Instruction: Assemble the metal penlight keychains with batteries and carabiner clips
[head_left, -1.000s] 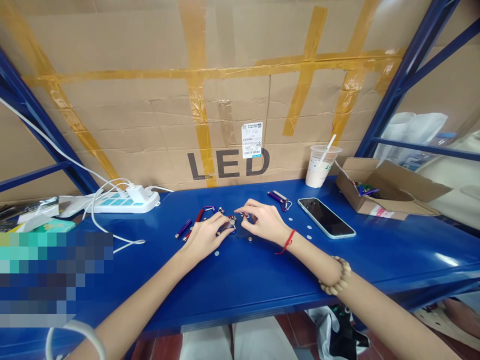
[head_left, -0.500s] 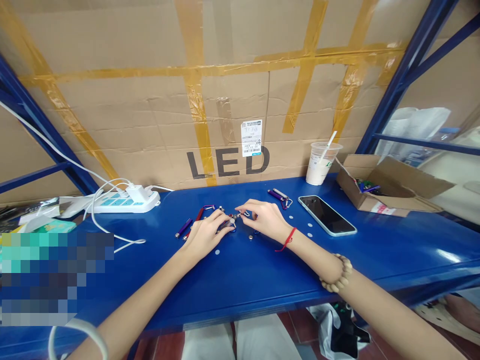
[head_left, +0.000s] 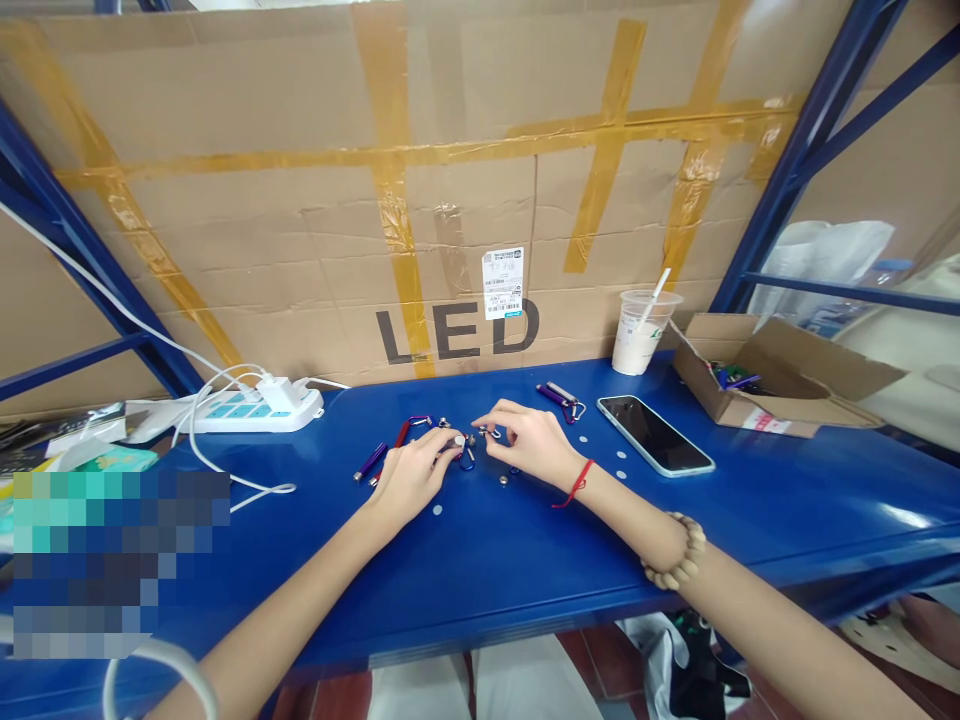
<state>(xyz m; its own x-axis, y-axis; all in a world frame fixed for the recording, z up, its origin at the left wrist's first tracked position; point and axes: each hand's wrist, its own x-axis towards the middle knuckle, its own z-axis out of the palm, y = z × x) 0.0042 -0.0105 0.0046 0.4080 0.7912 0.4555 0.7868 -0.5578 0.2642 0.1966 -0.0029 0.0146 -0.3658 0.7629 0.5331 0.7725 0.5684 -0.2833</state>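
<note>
My left hand (head_left: 411, 473) rests on the blue shelf (head_left: 487, 560), fingers curled around a small keychain flashlight with a blue clip (head_left: 463, 457), thumb and forefinger pinching a small round silver piece. My right hand (head_left: 529, 440) is just to its right, fingertips pinched on a small silver part with a clip (head_left: 491, 433). Purple and red little flashlights (head_left: 386, 448) lie to the left of my left hand. Small silver discs (head_left: 504, 479) are scattered on the shelf around both hands.
Two more little flashlights (head_left: 561, 398) lie behind my right hand. A phone (head_left: 655, 434) lies face up at right, past it an open cardboard box (head_left: 765, 385) and a plastic cup with a straw (head_left: 640, 331). A white power strip (head_left: 251, 407) with cables sits at left. A taped cardboard wall stands behind.
Both hands stayed close together at the same spot; the fingers shifted slightly on the small parts. The view tilted a little.
</note>
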